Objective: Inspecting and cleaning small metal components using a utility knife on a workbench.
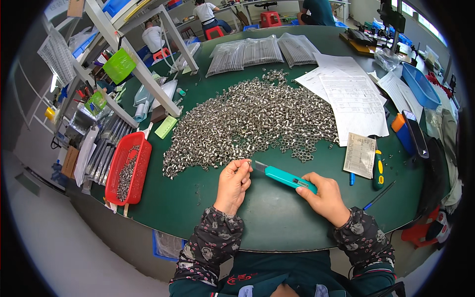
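Note:
In front of me, my left hand (231,187) is closed in a pinch on a small metal piece, mostly hidden by the fingertips. My right hand (325,199) grips a teal utility knife (286,177), thumb on top of its handle. The knife's blade (260,167) is out and points left, its tip close to my left fingertips; whether it touches the piece I cannot tell. Just beyond both hands spreads a wide heap of small metal rings (247,121) on the green table (277,222).
At left stands a red basket (143,166) with more metal pieces. Bags of metal rods (262,51) lie beyond the heap. Papers (354,101), a card (359,155), a yellow-green screwdriver (378,171) and a pen (380,195) lie at right. A shelf post (148,81) rises at left.

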The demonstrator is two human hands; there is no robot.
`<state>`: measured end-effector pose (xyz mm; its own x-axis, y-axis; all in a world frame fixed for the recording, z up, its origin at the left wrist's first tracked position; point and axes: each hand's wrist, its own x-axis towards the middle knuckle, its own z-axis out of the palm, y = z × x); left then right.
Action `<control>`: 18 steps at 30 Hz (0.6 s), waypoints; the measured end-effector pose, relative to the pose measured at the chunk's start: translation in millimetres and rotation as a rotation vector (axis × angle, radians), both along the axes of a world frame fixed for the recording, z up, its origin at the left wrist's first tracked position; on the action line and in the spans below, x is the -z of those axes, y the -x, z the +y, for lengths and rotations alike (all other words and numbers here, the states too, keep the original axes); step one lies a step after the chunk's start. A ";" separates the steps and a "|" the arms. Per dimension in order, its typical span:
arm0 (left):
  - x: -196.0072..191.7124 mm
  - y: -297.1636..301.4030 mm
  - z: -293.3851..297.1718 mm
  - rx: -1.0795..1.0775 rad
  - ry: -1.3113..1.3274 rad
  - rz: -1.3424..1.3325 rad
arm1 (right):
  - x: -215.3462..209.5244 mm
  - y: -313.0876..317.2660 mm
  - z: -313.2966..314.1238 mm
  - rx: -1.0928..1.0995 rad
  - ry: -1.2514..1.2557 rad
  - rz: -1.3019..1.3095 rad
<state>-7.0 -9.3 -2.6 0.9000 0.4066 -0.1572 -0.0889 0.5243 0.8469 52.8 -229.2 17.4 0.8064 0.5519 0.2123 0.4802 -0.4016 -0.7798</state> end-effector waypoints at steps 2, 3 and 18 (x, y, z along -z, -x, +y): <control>-0.9 -0.1 -0.6 0.010 0.006 0.003 | 1.3 -1.0 -0.7 -0.034 -0.007 0.053; -0.8 -0.1 -0.7 0.010 0.007 0.003 | 0.0 -2.0 -1.0 -0.054 0.004 0.100; 0.1 1.5 6.1 0.136 0.103 0.008 | -5.8 -0.4 1.2 0.034 -0.103 -0.280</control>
